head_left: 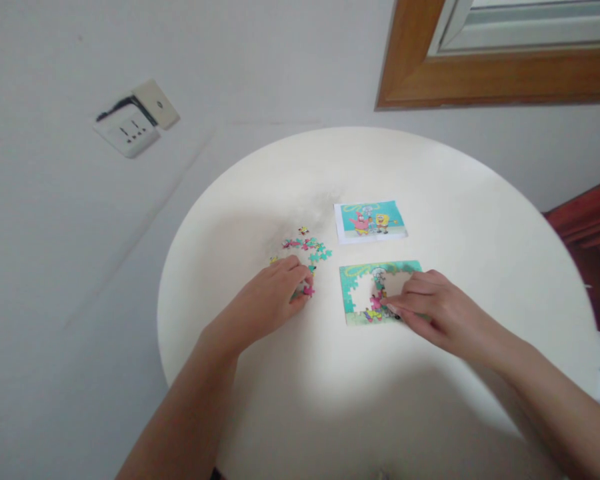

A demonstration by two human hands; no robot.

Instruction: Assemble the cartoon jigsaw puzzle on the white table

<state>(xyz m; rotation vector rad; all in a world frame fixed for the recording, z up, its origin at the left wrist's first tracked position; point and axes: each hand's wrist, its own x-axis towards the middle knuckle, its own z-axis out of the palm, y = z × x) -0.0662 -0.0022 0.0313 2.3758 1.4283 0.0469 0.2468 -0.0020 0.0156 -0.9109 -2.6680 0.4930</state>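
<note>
A partly assembled jigsaw puzzle (347,293) with a turquoise border lies on the round white table, with gaps in its middle. My right hand (437,303) reaches over its right side, thumb and fingers pinched at a small pink puzzle piece (377,302) inside the frame. That hand covers the puzzle's right part. Left of the puzzle, my left hand (275,293) is curled with thumb and index finger closing around another pink puzzle piece (308,291). Loose puzzle pieces (320,252) lie scattered just beyond its fingers, some partly hidden under the hand.
A printed reference picture (373,220) with cartoon figures lies behind the puzzle. The white table (410,413) stands against a wall bearing a power socket (130,129) at left. A wooden window frame (480,79) is at upper right, above a red cloth (587,213).
</note>
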